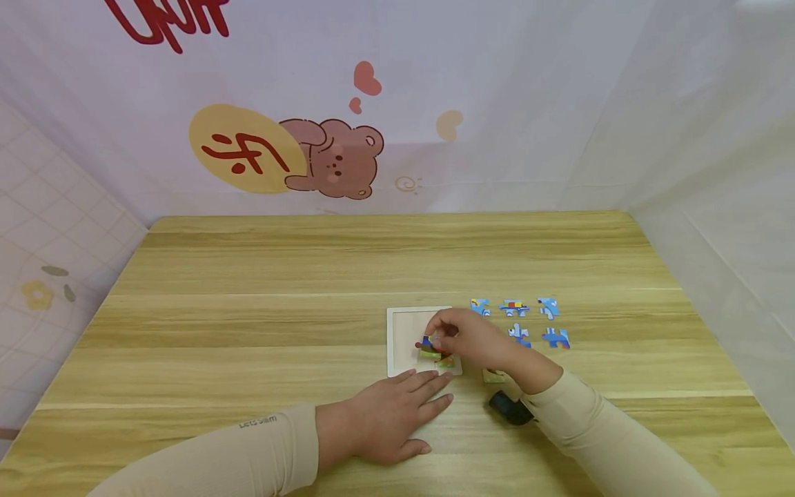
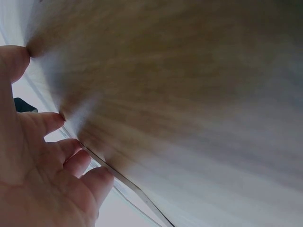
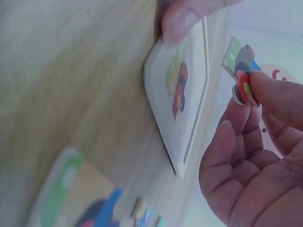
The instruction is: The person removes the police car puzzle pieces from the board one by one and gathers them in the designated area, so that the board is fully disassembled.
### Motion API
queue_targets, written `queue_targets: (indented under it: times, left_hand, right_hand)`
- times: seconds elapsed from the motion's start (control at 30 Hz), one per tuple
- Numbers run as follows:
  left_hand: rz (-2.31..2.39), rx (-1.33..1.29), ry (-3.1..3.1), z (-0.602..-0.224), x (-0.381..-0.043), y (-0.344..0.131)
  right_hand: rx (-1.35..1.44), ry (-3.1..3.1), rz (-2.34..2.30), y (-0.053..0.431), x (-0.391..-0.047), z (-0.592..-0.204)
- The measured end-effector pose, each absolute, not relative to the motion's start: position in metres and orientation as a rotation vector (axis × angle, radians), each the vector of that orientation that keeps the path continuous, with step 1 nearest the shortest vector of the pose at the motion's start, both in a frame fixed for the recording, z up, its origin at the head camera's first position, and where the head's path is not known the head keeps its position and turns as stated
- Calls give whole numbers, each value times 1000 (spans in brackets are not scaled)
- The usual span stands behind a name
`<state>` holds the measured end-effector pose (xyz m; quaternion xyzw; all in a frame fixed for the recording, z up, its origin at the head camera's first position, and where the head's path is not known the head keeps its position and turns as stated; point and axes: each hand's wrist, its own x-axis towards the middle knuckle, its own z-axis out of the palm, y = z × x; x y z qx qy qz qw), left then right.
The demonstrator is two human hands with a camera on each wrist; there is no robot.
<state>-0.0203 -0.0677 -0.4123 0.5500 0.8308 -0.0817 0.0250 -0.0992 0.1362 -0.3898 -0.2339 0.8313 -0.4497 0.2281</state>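
Note:
A jigsaw puzzle piece with green, red and blue patches is pinched between the thumb and fingers of my right hand. It is held over the white puzzle tray. Another piece lies inside the tray at its near right corner, partly covered by the right hand in the head view. My left hand lies palm down with fingers spread, fingertips right at the tray's near edge. In the left wrist view those fingers stretch along the tray's rim.
Several blue puzzle pieces lie in rows right of the tray. A loose piece sits partly under the right wrist, above a black object by the sleeve. A printed cloth wall rises behind the wooden table.

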Motion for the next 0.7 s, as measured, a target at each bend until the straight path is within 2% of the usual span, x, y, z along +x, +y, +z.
queue_targets:
  times: [0.7]
  left_hand:
    - [-215,1656,2533,-411,-21,-68]
  right_hand:
    - [-562,2484,-1143,193,-104,-372]
